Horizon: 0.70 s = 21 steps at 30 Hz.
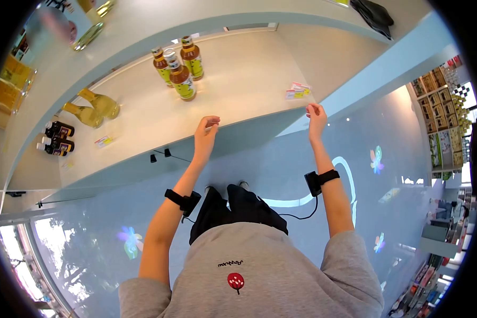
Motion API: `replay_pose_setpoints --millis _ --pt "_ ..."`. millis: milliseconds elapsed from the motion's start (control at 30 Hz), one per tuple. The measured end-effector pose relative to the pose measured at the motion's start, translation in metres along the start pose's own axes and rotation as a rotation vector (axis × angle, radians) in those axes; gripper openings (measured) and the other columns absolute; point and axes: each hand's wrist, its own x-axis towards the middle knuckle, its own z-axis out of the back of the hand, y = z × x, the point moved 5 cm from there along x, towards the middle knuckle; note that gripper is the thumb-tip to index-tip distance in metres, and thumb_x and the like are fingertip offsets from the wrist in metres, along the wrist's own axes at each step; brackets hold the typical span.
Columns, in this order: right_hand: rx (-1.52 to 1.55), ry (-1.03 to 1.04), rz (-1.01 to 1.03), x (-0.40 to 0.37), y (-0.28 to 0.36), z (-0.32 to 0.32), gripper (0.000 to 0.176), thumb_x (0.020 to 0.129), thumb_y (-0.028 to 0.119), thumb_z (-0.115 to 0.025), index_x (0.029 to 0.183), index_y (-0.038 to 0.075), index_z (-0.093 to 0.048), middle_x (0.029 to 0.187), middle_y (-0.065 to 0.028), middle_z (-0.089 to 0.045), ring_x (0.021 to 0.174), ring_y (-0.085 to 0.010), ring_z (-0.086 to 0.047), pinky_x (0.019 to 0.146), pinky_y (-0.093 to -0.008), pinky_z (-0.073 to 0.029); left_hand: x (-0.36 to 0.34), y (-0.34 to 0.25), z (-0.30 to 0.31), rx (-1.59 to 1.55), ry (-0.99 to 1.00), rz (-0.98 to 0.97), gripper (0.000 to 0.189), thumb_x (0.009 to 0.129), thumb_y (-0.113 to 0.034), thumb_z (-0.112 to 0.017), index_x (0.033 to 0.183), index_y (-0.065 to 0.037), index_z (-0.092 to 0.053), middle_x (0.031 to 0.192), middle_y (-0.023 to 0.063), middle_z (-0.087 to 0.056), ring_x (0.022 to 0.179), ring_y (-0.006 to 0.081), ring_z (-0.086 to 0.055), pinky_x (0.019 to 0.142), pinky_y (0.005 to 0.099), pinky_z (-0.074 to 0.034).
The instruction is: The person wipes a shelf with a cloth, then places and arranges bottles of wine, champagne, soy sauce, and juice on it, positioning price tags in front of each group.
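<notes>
My left hand (206, 133) hovers at the front edge of a pale shelf (244, 79). Its fingers are loosely curled, thumb apart, and nothing shows in them. Beyond it stand three bottles of amber drink with yellow-green labels; the front bottle (181, 79) is closest to this hand. By the shelf's right front corner is my right hand (316, 121), its fingers bent and loosely apart, with no object visible in it. Small price tags (299, 91) lie on the shelf just past the right hand. Each forearm wears a black strap with a small device.
Left on the shelf are two yellow long-necked bottles (98, 105), several dark bottles (57, 139) and another tag (103, 141). An upper shelf (159, 40) curves overhead, with a black item (373, 16) on it. A light-blue panel (376, 66) borders the right side. Stocked racks (437, 100) stand far right.
</notes>
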Motion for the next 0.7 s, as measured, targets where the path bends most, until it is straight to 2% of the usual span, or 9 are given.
replay_pose_setpoints --millis 100,200,300,400,500,600,700 --pt "0.090 0.071 -0.104 0.005 -0.008 0.015 0.014 0.086 0.010 -0.057 0.094 0.001 -0.061 0.075 -0.0077 -0.064 0.065 -0.0112 -0.059 0.058 -0.0235 -0.047 0.006 -0.004 -0.025 0.013 0.098 -0.013 0.018 0.088 -0.005 -0.047 0.103 -0.003 -0.057 0.100 0.0058 -0.059 0.095 0.0138 -0.056 0.078 0.0267 -0.047" --pt "0.092 0.138 -0.132 0.008 -0.007 0.011 0.013 0.086 0.010 -0.056 0.095 0.001 -0.060 0.072 -0.0071 -0.064 0.062 -0.0109 -0.058 0.055 -0.0231 -0.047 0.008 -0.008 -0.043 0.004 0.132 0.026 0.017 0.089 -0.006 -0.047 0.103 -0.003 -0.057 0.098 0.0057 -0.060 0.093 0.0134 -0.056 0.077 0.0262 -0.047" --pt "0.121 0.206 -0.146 0.016 -0.008 0.004 0.018 0.088 0.013 -0.054 0.100 0.001 -0.058 0.076 -0.0077 -0.064 0.067 -0.0122 -0.059 0.060 -0.0238 -0.048 0.006 -0.014 -0.054 0.012 0.135 0.052 0.017 0.089 -0.006 -0.047 0.102 -0.003 -0.057 0.097 0.0060 -0.060 0.091 0.0133 -0.057 0.076 0.0258 -0.047" --pt "0.167 0.177 -0.155 0.022 0.000 -0.002 0.017 0.086 0.009 -0.056 0.100 0.001 -0.058 0.070 -0.0065 -0.064 0.060 -0.0105 -0.058 0.053 -0.0230 -0.047 0.004 -0.007 -0.058 0.000 0.119 0.043 0.016 0.087 -0.002 -0.047 0.098 -0.003 -0.058 0.092 0.0056 -0.062 0.085 0.0121 -0.058 0.072 0.0245 -0.048" --pt "0.188 0.194 -0.176 0.030 -0.002 -0.007 0.022 0.085 0.008 -0.055 0.106 0.001 -0.055 0.069 -0.0063 -0.063 0.058 -0.0105 -0.058 0.051 -0.0242 -0.047 0.001 -0.001 -0.057 0.035 0.131 0.056 0.017 0.087 -0.002 -0.047 0.099 -0.003 -0.058 0.091 0.0053 -0.062 0.084 0.0117 -0.058 0.071 0.0242 -0.048" --pt "0.101 0.153 -0.092 0.037 -0.001 -0.007 0.031 0.086 0.008 -0.052 0.116 0.002 -0.050 0.067 -0.0075 -0.062 0.054 -0.0113 -0.057 0.048 -0.0250 -0.046 -0.004 0.007 -0.055 0.080 0.102 0.120 0.017 0.088 -0.006 -0.047 0.102 -0.003 -0.057 0.095 0.0062 -0.061 0.087 0.0128 -0.058 0.074 0.0258 -0.048" --pt "-0.053 0.208 0.020 0.046 0.009 -0.010 0.037 0.087 0.010 -0.049 0.124 0.006 -0.045 0.066 -0.0097 -0.061 0.052 -0.0138 -0.057 0.046 -0.0272 -0.046 -0.015 0.011 -0.056 0.078 0.081 0.120 0.017 0.089 -0.006 -0.047 0.102 -0.003 -0.058 0.095 0.0064 -0.062 0.086 0.0132 -0.059 0.074 0.0257 -0.048"
